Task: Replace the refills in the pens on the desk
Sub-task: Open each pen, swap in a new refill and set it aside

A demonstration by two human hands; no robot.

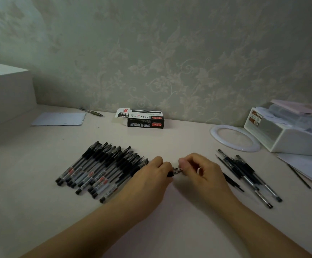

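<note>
A row of several black gel pens [103, 169] lies side by side on the desk, left of centre. To the right sits a looser pile of pens and thin black refills [248, 175]. Between the two groups, my left hand [151, 175] grips the dark barrel of one pen [170, 174]. My right hand [199, 170] pinches that pen's metal tip end [177, 170]. Most of the pen is hidden under my left hand's fingers.
A black and white pen box [144, 118] lies open near the wall. A white ring light [235, 138] and a white organiser [289, 131] stand at the right, with papers [311, 168] in front. A paper sheet [58, 119], a lone pen [91, 111] and a white box [6, 94] sit at the left.
</note>
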